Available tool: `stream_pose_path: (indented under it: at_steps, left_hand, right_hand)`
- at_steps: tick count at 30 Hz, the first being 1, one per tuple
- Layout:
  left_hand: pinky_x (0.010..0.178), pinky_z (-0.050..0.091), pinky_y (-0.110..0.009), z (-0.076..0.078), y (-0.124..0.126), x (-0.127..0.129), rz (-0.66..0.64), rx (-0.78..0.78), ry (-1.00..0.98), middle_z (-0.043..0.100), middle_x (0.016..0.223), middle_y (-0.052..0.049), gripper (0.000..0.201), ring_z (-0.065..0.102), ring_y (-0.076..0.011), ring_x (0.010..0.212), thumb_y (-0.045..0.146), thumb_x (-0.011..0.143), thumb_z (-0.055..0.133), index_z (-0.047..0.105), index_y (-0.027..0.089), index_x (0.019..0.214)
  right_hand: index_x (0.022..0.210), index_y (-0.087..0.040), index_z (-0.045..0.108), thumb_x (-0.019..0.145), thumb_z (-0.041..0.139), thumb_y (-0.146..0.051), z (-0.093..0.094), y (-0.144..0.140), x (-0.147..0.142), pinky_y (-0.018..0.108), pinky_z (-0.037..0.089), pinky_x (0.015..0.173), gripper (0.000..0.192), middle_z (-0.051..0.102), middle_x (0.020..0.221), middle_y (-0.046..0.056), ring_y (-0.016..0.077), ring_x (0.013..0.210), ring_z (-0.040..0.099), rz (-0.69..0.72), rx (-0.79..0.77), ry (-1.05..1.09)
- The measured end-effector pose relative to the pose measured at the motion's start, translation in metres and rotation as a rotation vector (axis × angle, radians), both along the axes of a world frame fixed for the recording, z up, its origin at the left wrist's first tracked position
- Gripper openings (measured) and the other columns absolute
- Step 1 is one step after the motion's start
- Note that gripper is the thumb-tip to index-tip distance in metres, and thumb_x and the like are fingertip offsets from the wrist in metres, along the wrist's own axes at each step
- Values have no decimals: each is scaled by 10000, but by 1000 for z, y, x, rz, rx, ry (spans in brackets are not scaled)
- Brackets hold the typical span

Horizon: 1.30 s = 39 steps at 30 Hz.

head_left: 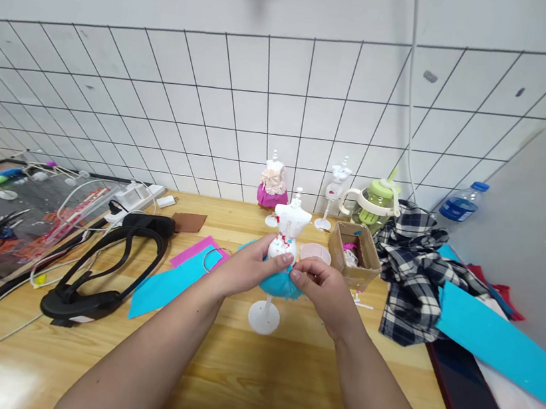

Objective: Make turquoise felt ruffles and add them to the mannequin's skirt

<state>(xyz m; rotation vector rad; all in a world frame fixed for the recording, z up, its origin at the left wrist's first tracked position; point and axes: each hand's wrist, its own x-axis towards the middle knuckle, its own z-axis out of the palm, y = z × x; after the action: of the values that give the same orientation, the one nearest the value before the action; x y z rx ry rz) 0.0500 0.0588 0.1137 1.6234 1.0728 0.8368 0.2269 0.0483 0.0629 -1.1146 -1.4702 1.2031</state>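
Observation:
A small white mannequin (290,223) stands on a round white base (264,317) at the middle of the wooden table (239,388). A teal fabric skirt (278,284) is wrapped round its waist. My left hand (249,267) grips the mannequin's waist and the skirt from the left, thumb on the white body. From the right, my right hand (325,290) pinches the teal fabric, fingertips meeting the left thumb.
Two more mannequins stand at the wall, one in a pink dress (272,187), one white (336,187). A small cardboard box (353,254), plaid cloth (413,266), green cup (376,205), water bottle (463,203), teal sheets (169,283), black headset (109,263) and cables (10,324) surround the hands.

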Motion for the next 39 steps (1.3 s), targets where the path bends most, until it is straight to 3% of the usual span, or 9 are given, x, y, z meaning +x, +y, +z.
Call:
stream_pose_path:
  at_steps: [5,19,25,30,35,39]
  left_hand:
    - [668,435,-255,-2,-4,2,32,-57,-62,590,847,-19,393,523,-163,782,523,833,569,580,163,990]
    - [687,444,-263,-8,-4,5,67,-78,-58,611,883,-29,397,546,-185,826,529,834,569,586,167,995]
    - [708,437,-275,-11,-7,6,55,-88,-80,615,918,-36,430,550,-194,844,546,834,562,565,169,1041]
    - [631,414,-241,-10,-8,6,-7,-129,-72,603,888,-18,469,538,-172,793,487,734,711,550,181,1051]
    - [635,422,-239,-13,-7,10,80,-140,-134,598,847,-19,430,533,-157,766,446,741,713,570,153,1022]
    - [640,447,-253,-17,-5,7,164,-167,-244,627,853,-30,434,564,-164,757,442,723,731,592,145,1008]
  right_hand:
    - [769,-202,684,770,667,-375,4,-2,-1,289,397,664,174,617,832,31,154,716,487,-77,170,-94]
    - [742,-211,669,776,671,-305,11,-7,-2,294,427,687,101,625,831,34,172,764,540,-126,289,-197]
    - [703,-199,645,772,664,-315,13,-6,2,284,428,673,136,606,785,25,156,729,531,-63,246,-149]
    - [676,-189,604,755,681,-329,12,-4,3,290,442,676,178,611,760,29,162,736,549,-42,186,-71]
    - [699,-182,571,766,655,-357,10,-4,1,253,411,594,204,566,717,11,137,680,514,23,54,87]
    - [874,-192,588,766,651,-374,11,-3,3,227,394,587,221,548,779,-4,121,700,495,55,-83,229]
